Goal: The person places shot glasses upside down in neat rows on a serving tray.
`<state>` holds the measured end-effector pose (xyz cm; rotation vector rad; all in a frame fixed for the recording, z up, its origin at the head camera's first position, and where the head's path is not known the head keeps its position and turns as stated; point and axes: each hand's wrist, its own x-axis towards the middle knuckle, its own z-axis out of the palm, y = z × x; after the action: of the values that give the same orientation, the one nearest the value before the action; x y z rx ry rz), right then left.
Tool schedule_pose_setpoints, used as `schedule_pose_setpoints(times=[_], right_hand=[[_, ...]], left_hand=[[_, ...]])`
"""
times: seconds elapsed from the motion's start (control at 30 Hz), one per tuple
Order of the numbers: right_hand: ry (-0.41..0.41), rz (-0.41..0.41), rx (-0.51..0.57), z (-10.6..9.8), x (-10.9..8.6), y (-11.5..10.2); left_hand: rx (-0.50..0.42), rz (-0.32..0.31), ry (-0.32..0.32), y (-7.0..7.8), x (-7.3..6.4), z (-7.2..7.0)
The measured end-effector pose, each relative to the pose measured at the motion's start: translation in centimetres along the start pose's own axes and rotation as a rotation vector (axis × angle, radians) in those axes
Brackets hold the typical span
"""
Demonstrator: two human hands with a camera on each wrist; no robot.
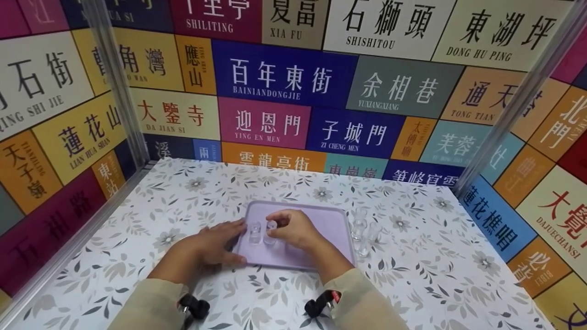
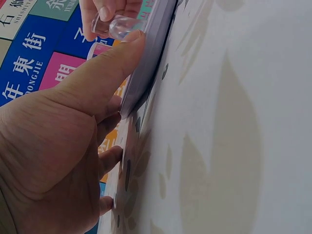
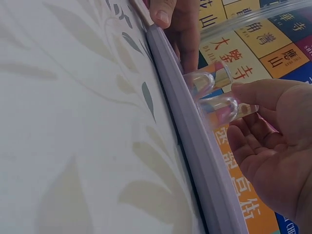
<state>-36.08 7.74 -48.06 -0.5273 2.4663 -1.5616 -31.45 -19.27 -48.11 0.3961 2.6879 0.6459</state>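
**Head view: 2 glasses close together on a light tray**

Head view shows a lilac tray point(image 1: 316, 219) on the floral table point(image 1: 412, 275). 2 small clear glasses stand on its left part, almost touching. The right hand point(image 1: 293, 229) pinches the right glass point(image 1: 270, 231) at its top with curled fingertips; the right wrist view shows thumb and fingers closing around it. The left hand point(image 1: 213, 243) lies with fingers extended, thumb on the tray's near left edge and fingertips just beside the left glass point(image 1: 254, 233), holding nothing.

More clear glasses point(image 1: 362, 233) stand on the table just off the tray's right edge.

Risks, as I judge them: the held glass sits so near its neighbour that a tilted lift or sideways pull could knock the left glass over. Smooth glass in a fingertip pinch may slip. If the thumb eases, the light tray could slide and carry both glasses with it. A wide sweep of the right forearm could topple the glasses off the tray's right edge.
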Motion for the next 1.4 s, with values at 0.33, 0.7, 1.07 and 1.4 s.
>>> schedule_pose_setpoints(times=[0.33, 0.7, 1.07, 1.4], right_hand=[[-0.025, -0.005, 0.042, 0.3, 0.2, 0.5], [0.001, -0.036, 0.057, -0.8, -0.2, 0.0], [0.088, -0.033, 0.097, -4.0, -1.1, -0.2], [0.159, -0.01, 0.115, -6.4, -1.7, 0.2]], left_hand=[[0.007, 0.0, -0.001, 0.0, -0.2, -0.1], [0.008, 0.01, 0.005, 0.1, -0.5, -0.2], [-0.042, -0.006, -0.004, 0.2, -0.2, 0.0], [-0.05, -0.017, 0.004, 0.2, -0.3, 0.1]])
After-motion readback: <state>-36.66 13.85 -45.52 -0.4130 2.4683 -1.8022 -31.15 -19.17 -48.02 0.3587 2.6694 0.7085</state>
